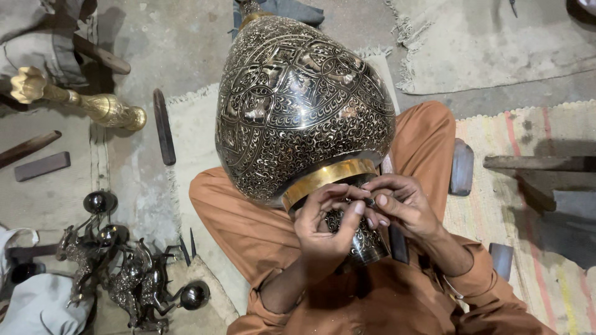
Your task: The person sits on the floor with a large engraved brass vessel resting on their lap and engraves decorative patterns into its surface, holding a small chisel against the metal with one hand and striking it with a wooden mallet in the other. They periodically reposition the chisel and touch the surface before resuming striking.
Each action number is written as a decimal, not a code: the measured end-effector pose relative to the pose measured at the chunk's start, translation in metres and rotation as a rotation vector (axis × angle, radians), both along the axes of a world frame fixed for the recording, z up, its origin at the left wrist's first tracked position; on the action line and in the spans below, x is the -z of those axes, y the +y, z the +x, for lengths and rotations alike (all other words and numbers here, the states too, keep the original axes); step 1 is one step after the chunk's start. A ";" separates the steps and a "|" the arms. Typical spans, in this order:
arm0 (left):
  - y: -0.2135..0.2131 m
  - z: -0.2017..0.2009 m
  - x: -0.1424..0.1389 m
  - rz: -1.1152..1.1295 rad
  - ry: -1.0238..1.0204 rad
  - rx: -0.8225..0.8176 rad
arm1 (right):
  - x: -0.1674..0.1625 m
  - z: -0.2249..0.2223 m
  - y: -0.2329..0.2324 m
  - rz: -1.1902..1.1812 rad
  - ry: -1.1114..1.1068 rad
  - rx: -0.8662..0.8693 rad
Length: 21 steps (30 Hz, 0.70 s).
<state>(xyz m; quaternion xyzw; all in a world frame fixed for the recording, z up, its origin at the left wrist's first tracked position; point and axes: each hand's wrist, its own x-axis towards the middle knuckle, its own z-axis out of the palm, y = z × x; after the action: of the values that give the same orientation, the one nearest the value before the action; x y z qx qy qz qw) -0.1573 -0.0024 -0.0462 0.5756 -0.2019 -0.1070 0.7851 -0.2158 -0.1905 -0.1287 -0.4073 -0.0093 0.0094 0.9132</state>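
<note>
The big engraved vase (298, 105) lay tipped across the person's lap, its body pointing away and its gold band (329, 180) and narrow neck toward the chest. Both hands met right at that neck. The left hand (326, 226) curled round it, fingers closed in a grip just under the band. The right hand (400, 205) pressed in beside it, fingertips pinched on a small dark tool (370, 201) touching the metal, too small to tell apart. The orange trousers (248, 217) carried the vase's weight. To the left, on the concrete floor (180, 43), lay a brass stem (93, 105), dark wooden blocks (164, 127) and a cluster of metal figurines (124, 276). A striped rug (534, 205) lay to the right, a pale mat (198, 149) underneath.
</note>
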 end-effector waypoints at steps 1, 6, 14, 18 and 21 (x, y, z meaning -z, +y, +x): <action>-0.002 -0.001 0.000 -0.007 -0.007 -0.007 | 0.001 0.000 0.000 0.012 0.002 0.001; -0.004 -0.001 0.003 -0.036 -0.028 -0.031 | 0.005 -0.001 0.001 0.033 -0.003 -0.007; -0.001 -0.003 0.005 -0.012 -0.075 -0.042 | 0.010 -0.002 0.004 0.057 -0.028 -0.033; -0.001 -0.004 0.006 -0.023 -0.068 -0.045 | 0.011 -0.002 0.005 0.054 -0.017 -0.027; 0.000 -0.006 0.010 -0.006 -0.043 -0.043 | 0.008 -0.002 0.005 0.026 -0.003 -0.014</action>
<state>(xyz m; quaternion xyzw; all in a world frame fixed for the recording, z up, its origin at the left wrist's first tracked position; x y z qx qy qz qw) -0.1630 -0.0020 -0.0563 0.5797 -0.2068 -0.0769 0.7844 -0.2173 -0.1851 -0.1371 -0.3954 -0.0136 0.0152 0.9183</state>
